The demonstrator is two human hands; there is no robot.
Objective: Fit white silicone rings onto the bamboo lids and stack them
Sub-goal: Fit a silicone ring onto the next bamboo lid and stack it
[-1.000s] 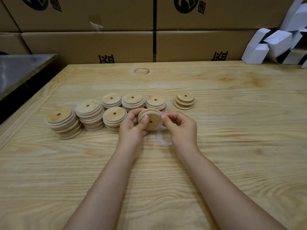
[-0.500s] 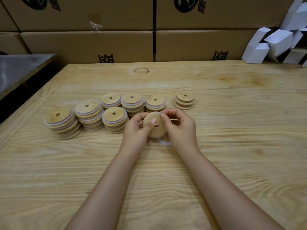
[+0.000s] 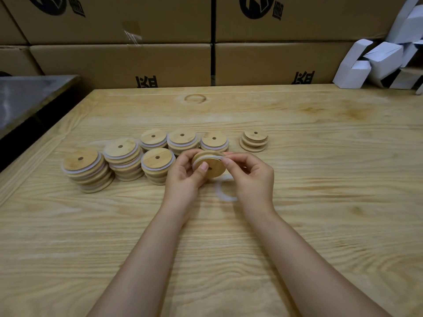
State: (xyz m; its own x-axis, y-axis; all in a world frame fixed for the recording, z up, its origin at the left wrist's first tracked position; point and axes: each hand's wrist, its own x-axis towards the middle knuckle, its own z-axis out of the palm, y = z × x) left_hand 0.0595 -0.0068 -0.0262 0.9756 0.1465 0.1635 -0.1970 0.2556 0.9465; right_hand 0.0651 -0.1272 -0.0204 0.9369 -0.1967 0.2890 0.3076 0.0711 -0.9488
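My left hand (image 3: 185, 175) grips a round bamboo lid (image 3: 211, 167) on edge just above the table, thumb on its face near the centre hole. My right hand (image 3: 249, 177) pinches a white silicone ring (image 3: 211, 157) against the lid's upper rim. A second loose white ring (image 3: 223, 189) lies flat on the table under my right hand, partly hidden. Several stacks of ringed lids (image 3: 123, 159) stand in a row to the left and behind. A short stack of bare lids (image 3: 254, 140) stands to the right of them.
The wooden table (image 3: 320, 202) stretches wide to the right and toward me. Cardboard boxes (image 3: 137, 62) wall off the back edge. Folded white cartons (image 3: 377, 62) pile at the back right. A dark metal surface (image 3: 27, 97) sits beyond the table's left edge.
The lid has tilted so its rim with the white ring shows on top. My right fingers have moved to the upper rim, and the loose ring on the table is uncovered again.
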